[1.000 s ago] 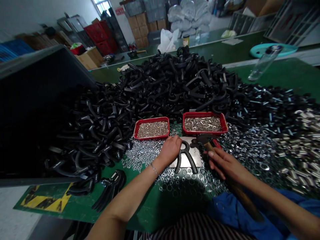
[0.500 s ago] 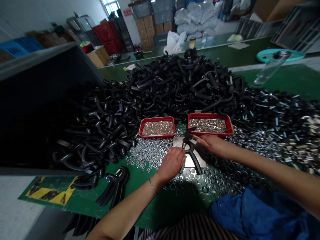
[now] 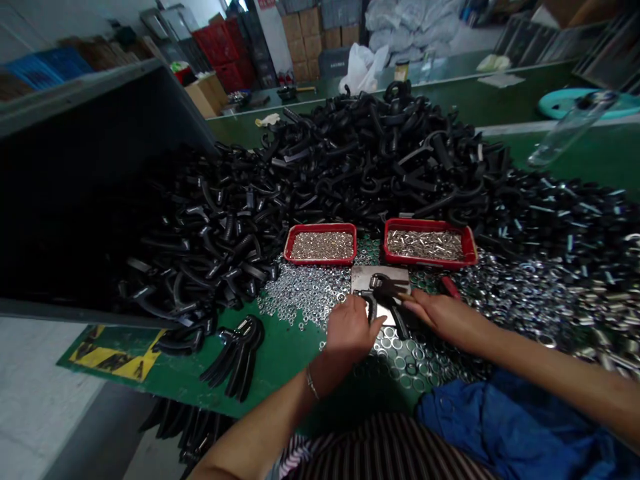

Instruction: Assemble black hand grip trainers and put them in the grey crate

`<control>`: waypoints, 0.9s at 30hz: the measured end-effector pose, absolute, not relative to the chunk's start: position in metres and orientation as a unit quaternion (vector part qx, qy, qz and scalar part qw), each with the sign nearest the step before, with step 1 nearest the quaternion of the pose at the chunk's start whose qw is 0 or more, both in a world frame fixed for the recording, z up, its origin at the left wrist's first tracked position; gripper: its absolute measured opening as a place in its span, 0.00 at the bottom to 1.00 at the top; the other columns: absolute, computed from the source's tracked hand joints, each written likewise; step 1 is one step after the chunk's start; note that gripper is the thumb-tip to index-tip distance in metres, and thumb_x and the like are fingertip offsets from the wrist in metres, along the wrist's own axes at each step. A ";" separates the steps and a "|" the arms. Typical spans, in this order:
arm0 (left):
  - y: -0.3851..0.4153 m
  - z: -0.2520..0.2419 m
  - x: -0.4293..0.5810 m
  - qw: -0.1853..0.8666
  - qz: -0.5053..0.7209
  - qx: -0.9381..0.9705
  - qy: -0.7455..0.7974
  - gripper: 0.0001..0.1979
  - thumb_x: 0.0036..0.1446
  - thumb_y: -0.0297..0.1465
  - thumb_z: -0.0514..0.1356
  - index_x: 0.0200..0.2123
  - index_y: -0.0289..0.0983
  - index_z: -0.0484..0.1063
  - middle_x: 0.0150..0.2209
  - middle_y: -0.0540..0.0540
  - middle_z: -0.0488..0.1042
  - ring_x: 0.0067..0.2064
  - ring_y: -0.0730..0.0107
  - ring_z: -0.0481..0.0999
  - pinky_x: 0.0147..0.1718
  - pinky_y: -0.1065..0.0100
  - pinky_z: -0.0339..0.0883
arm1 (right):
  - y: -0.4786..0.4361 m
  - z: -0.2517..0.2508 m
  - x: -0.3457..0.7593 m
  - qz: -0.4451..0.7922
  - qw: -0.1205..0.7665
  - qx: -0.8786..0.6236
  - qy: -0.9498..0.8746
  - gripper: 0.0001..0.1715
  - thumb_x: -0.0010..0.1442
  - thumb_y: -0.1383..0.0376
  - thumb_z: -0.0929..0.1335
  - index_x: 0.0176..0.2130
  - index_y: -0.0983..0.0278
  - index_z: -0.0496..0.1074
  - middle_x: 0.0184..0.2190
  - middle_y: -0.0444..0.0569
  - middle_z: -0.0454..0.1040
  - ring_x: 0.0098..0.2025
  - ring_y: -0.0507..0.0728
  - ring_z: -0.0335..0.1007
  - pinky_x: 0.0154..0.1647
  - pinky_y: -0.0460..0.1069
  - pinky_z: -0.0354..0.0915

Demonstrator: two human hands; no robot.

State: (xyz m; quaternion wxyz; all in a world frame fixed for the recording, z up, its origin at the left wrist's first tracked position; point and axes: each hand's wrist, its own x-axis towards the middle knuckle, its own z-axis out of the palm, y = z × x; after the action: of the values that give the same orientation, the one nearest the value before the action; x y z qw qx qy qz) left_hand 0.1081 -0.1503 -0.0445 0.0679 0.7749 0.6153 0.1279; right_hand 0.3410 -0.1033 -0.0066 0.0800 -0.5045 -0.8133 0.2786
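My left hand [image 3: 351, 329] is closed over the lower end of a black forked plastic handle [image 3: 373, 303] that lies on a small steel plate [image 3: 365, 275]. My right hand [image 3: 440, 313] is closed round a hammer, whose dark head [image 3: 387, 287] rests on the upper end of that handle. Part of the hammer's shaft is hidden under my right hand. Loose silver washers [image 3: 310, 293] lie all round the plate.
Two red trays, one [image 3: 321, 244] with small silver parts and one [image 3: 427, 244] with metal pins, stand behind the plate. A big heap of black handles [image 3: 360, 160] fills the green table. Several finished pieces [image 3: 240, 353] lie left. A dark bin [image 3: 75, 200] stands left. A red-handled tool [image 3: 450, 287] lies right.
The hammer came forward from my right side and its head now sits on the handle. My left hand slid down from the plate's upper edge to the handle's lower end.
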 end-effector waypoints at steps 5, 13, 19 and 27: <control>-0.149 -0.041 0.115 0.068 0.076 0.793 0.601 0.09 0.65 0.34 0.55 0.41 0.33 0.70 0.38 0.40 0.74 0.37 0.59 0.76 0.35 0.63 0.68 | -0.108 -0.020 0.357 0.446 0.081 -0.513 -0.729 0.29 0.68 0.44 0.56 0.36 0.60 0.73 0.27 0.48 0.78 0.28 0.59 0.75 0.53 0.60 0.66; -0.219 0.003 -0.040 -0.028 0.141 0.708 0.691 0.11 0.69 0.35 0.52 0.47 0.37 0.69 0.42 0.42 0.75 0.44 0.60 0.75 0.46 0.61 0.69 | -0.140 -0.071 0.418 0.301 0.169 -0.630 -0.696 0.33 0.51 0.41 0.67 0.51 0.54 0.69 0.43 0.54 0.80 0.41 0.74 0.78 0.40 0.64 0.73; -0.289 0.001 -0.131 -0.087 0.074 0.620 0.776 0.14 0.68 0.38 0.51 0.47 0.36 0.71 0.41 0.41 0.75 0.42 0.56 0.76 0.43 0.57 0.71 | -0.131 -0.079 0.431 0.197 0.203 -0.516 -0.809 0.28 0.60 0.47 0.63 0.54 0.55 0.71 0.48 0.57 0.76 0.50 0.74 0.72 0.55 0.66 0.64; -0.232 -0.026 -0.034 -0.008 0.104 0.707 0.700 0.14 0.69 0.31 0.49 0.53 0.38 0.69 0.44 0.42 0.73 0.45 0.62 0.75 0.47 0.63 0.70 | -0.132 -0.054 0.399 0.071 0.193 -0.504 -0.839 0.26 0.66 0.55 0.61 0.57 0.64 0.70 0.47 0.64 0.71 0.48 0.70 0.67 0.52 0.64 0.61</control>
State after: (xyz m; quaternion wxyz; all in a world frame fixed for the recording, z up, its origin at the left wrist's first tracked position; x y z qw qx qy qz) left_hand -0.0343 -0.2322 -0.0257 -0.0077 0.7069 0.6996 0.1037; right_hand 0.3992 -0.1316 -0.0542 0.1926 -0.5041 -0.8389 0.0707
